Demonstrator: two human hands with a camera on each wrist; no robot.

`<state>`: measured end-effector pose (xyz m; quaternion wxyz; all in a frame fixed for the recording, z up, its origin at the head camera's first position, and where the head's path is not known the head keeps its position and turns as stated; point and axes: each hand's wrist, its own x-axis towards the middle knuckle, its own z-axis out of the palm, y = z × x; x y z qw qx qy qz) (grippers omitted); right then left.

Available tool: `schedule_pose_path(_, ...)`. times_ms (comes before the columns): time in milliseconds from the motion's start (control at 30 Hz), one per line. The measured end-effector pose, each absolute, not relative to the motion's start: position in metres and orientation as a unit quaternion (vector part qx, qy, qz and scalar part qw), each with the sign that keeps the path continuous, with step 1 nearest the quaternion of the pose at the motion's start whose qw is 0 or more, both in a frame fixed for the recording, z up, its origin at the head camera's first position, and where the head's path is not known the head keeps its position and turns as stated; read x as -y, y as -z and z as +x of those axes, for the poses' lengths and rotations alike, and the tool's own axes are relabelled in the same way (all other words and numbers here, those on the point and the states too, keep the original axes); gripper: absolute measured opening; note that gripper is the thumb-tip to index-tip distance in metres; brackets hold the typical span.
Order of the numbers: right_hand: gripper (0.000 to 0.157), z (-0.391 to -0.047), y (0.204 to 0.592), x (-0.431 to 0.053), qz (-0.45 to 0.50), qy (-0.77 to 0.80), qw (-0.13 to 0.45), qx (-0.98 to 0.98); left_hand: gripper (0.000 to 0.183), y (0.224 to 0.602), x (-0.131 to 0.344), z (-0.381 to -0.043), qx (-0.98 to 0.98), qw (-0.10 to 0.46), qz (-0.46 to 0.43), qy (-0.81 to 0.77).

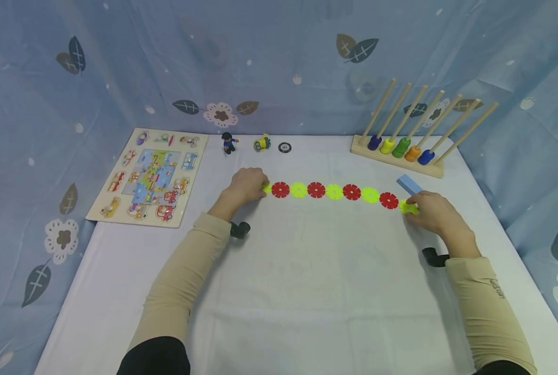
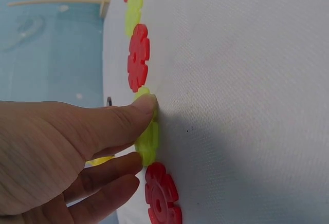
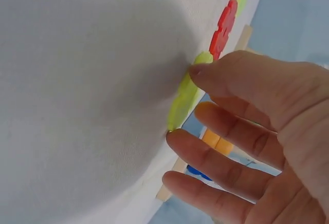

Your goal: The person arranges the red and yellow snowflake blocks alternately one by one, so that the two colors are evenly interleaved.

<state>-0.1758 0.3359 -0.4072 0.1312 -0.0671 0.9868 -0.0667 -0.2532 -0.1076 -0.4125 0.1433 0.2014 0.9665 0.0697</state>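
Note:
A chain-like row of flower-shaped plastic discs runs across the white table, with red discs (image 1: 316, 190) and yellow-green discs (image 1: 334, 192) alternating. At its left part my left hand (image 1: 247, 186) pinches a yellow-green disc (image 2: 147, 137), thumb in front and fingers behind. Below that disc in the left wrist view is another red disc (image 2: 163, 196), hidden by the hand in the head view. My right hand (image 1: 434, 212) holds the yellow-green disc (image 3: 185, 98) at the right end between thumb and fingers. Whether the discs interlock or only touch, I cannot tell.
Behind the right hand lies a light-blue block (image 1: 408, 184). A wooden peg stand (image 1: 396, 159) with coloured beads stands at the back right. A puzzle board (image 1: 147, 179) lies left. A toy figure (image 1: 228, 142), a small yellow-green toy (image 1: 262, 142) and a black ring (image 1: 285, 148) sit behind the row.

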Motion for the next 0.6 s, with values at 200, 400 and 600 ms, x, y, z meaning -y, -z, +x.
schedule_pose_path(200,0.038,-0.171,0.405,-0.333,-0.060,0.063,0.131,-0.988,0.038,0.416,0.104,-0.251,-0.966,0.138,0.208,-0.066)
schedule_pose_path(400,0.036,-0.163,0.396,-0.320,-0.074,0.023,0.093,-0.993,0.035,0.416,0.102,-0.249,-0.967,0.136,0.210,-0.048)
schedule_pose_path(600,0.032,-0.151,0.388,-0.284,-0.149,0.034,0.017,-0.988,0.033,0.414,0.103,-0.251,-0.967,0.154,0.197,-0.057)
